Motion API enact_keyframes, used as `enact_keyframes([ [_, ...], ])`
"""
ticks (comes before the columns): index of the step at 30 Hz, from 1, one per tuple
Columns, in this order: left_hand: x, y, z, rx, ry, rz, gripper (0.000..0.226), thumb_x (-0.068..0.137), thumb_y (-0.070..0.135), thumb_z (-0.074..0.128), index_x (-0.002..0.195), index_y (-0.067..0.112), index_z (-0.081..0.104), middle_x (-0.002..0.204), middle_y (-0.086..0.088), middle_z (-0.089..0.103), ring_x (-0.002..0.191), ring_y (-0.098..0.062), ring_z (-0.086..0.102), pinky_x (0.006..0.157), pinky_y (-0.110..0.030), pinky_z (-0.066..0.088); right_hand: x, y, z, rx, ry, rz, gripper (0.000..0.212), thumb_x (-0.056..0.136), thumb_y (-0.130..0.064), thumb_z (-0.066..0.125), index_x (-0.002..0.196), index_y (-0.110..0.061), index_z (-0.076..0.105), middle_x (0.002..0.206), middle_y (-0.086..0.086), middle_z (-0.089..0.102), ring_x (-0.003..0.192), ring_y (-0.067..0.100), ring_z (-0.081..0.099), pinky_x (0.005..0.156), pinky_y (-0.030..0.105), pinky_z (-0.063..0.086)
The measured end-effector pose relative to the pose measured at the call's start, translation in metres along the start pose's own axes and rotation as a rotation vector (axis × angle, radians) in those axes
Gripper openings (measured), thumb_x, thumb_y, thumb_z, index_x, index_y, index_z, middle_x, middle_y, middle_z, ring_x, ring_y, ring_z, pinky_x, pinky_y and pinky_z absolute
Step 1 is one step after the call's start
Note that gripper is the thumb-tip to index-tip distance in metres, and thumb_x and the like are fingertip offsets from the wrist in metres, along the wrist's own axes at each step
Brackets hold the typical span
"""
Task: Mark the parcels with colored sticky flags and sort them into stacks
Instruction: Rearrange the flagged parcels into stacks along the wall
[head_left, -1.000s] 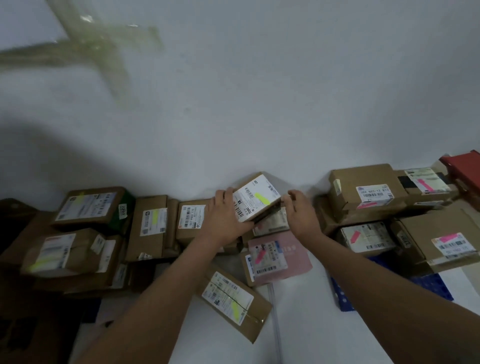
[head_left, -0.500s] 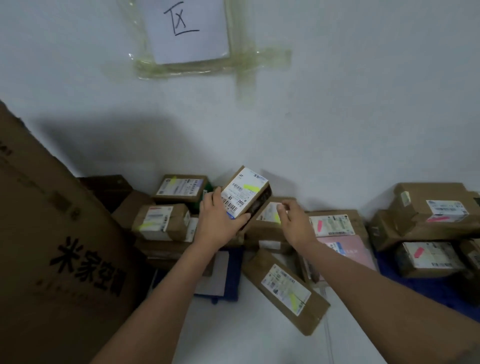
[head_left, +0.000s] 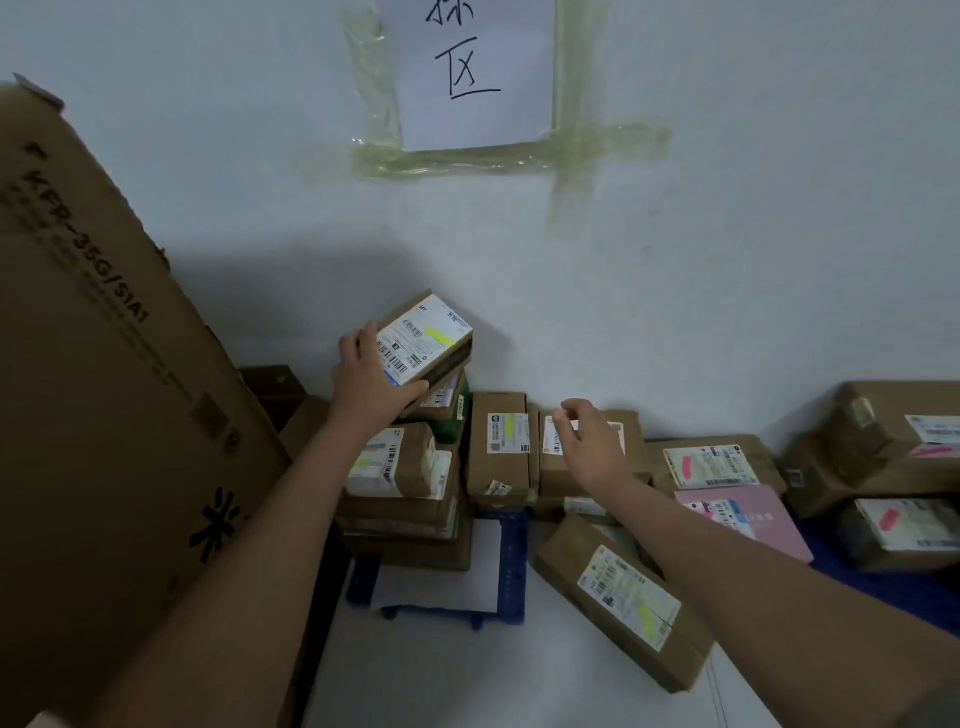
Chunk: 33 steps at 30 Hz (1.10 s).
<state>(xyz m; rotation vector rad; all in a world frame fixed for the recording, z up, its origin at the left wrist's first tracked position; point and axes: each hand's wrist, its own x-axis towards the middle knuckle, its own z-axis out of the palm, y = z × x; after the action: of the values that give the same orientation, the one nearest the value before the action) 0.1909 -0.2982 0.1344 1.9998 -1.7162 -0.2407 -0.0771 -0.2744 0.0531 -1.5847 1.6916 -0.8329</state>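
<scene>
Brown parcel (head_left: 423, 345) tilted — gripped by left hand (head_left: 371, 376) over stack | right hand (head_left: 584, 441) empty, fingers loosely curled

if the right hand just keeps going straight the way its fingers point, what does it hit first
Probably the brown parcel right under and ahead of the right hand: its fingers point up-left over that box's white label. Past it stands the white wall. How high the hand hovers is unclear, so it might pass above the box and meet the wall.

A single head-worn wide-angle view looks forward and down at a white wall (head_left: 727, 312), close in. Both forearms enter from 6 o'clock; stacked parcels (head_left: 501, 447) lie centre, a large carton (head_left: 93, 364) at 9 o'clock.
</scene>
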Motion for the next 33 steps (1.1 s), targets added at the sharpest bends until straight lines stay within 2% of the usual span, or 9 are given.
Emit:
enact_keyframes([
  [3,0.012,-0.016,-0.003,-0.036,-0.109,-0.005,0.101,0.073,0.025,0.083,0.151,0.014,0.019,0.145,-0.011,0.020,0.133,-0.030,0.032,0.111,-0.045,0.036,0.003,-0.006,0.008,-0.018,0.000,0.006,0.043,0.103,-0.040,0.037,0.135,-0.011,0.046,0.131,0.005,0.054,0.114,0.021,0.054,0.091,0.028,0.039],
  [8,0.023,-0.037,-0.009,-0.064,-0.311,0.047,0.096,0.074,0.009,0.077,0.152,0.015,0.021,0.150,-0.005,0.015,0.137,-0.025,0.027,0.109,-0.029,0.031,0.010,-0.011,0.022,-0.008,-0.006,0.003,0.041,0.104,-0.037,0.038,0.133,-0.010,0.047,0.128,0.007,0.055,0.111,0.021,0.054,0.087,0.027,0.038],
  [13,0.029,-0.044,-0.005,-0.103,-0.345,0.117,0.072,0.084,-0.005,0.062,0.149,0.015,0.037,0.159,0.002,0.012,0.141,-0.016,0.025,0.098,-0.011,0.028,0.015,-0.012,0.038,-0.034,-0.010,0.008,0.039,0.103,-0.037,0.039,0.129,-0.010,0.049,0.122,0.008,0.059,0.107,0.021,0.055,0.088,0.032,0.043],
  [16,0.031,-0.049,0.001,-0.073,-0.279,0.107,0.066,0.087,-0.007,0.061,0.146,0.015,0.042,0.162,0.001,0.010,0.144,-0.018,0.023,0.107,-0.017,0.027,0.013,-0.010,0.043,-0.019,-0.019,0.008,0.040,0.104,-0.036,0.039,0.133,-0.010,0.048,0.126,0.008,0.058,0.111,0.022,0.056,0.092,0.034,0.045],
  [19,0.028,-0.046,0.008,-0.059,-0.228,0.092,0.067,0.086,-0.006,0.062,0.147,0.014,0.041,0.163,-0.001,0.009,0.146,-0.023,0.020,0.118,-0.033,0.028,0.009,-0.004,0.046,-0.036,-0.041,0.020,0.037,0.103,-0.037,0.039,0.129,-0.012,0.049,0.122,0.007,0.060,0.109,0.021,0.057,0.093,0.038,0.048],
  [24,0.014,-0.025,0.017,0.071,-0.091,0.167,0.069,0.082,0.001,0.062,0.145,0.020,0.042,0.163,-0.001,0.010,0.149,-0.029,0.009,0.120,-0.049,0.018,0.001,0.010,0.038,-0.038,-0.039,0.062,0.042,0.103,-0.037,0.041,0.136,-0.012,0.047,0.129,0.006,0.057,0.115,0.021,0.055,0.096,0.035,0.045],
  [30,-0.028,0.025,0.049,-0.078,-0.083,0.358,0.058,0.084,-0.006,0.058,0.137,0.016,0.052,0.161,-0.005,0.018,0.149,-0.026,0.014,0.121,-0.044,0.022,-0.018,0.045,0.010,-0.069,-0.022,0.124,0.041,0.103,-0.034,0.042,0.136,-0.010,0.047,0.131,0.010,0.055,0.115,0.024,0.056,0.098,0.038,0.046],
  [33,-0.055,0.046,0.074,-0.149,-0.129,0.460,0.056,0.083,-0.009,0.059,0.133,0.015,0.057,0.159,-0.007,0.024,0.147,-0.026,0.022,0.119,-0.038,0.026,-0.035,0.073,-0.005,-0.079,-0.041,0.168,0.034,0.102,-0.034,0.043,0.128,-0.013,0.050,0.121,0.008,0.058,0.107,0.021,0.058,0.094,0.040,0.049],
])
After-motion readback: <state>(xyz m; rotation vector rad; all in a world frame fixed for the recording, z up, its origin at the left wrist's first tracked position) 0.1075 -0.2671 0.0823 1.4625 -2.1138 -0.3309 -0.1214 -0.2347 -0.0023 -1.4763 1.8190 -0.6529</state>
